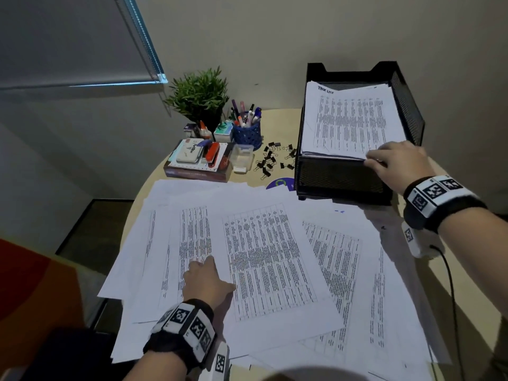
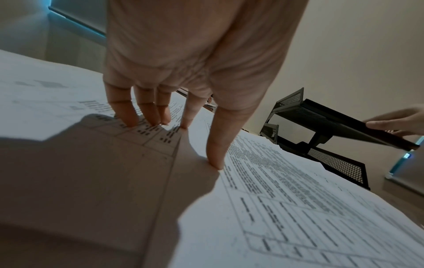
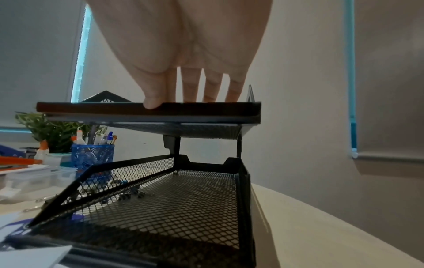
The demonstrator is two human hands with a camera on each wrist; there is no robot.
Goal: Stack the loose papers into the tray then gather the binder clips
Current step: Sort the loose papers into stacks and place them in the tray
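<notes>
Loose printed papers (image 1: pixel 264 257) lie spread and overlapping over the near half of the round table. My left hand (image 1: pixel 217 273) presses on them with straight, spread fingers; in the left wrist view its fingertips (image 2: pixel 130 121) touch the sheets (image 2: pixel 275 199). A black mesh two-tier tray (image 1: pixel 338 180) stands at the back right, with a paper stack (image 1: pixel 351 125) on its top tier. My right hand (image 1: pixel 384 158) rests on that stack's front edge, its thumb against the top tier's front lip (image 3: pixel 206 108). The lower tier (image 3: pixel 183 199) holds nothing. Several black binder clips (image 1: pixel 270 160) lie scattered left of the tray.
A clear plastic box (image 1: pixel 242 158), a blue pen cup (image 1: pixel 247 133), a potted plant (image 1: pixel 200 94) and a book with a stapler and an ink pad on it (image 1: pixel 198 160) crowd the back left. A purple disc (image 1: pixel 280 184) pokes out beside the tray. A cable (image 1: pixel 450 284) hangs from my right wrist.
</notes>
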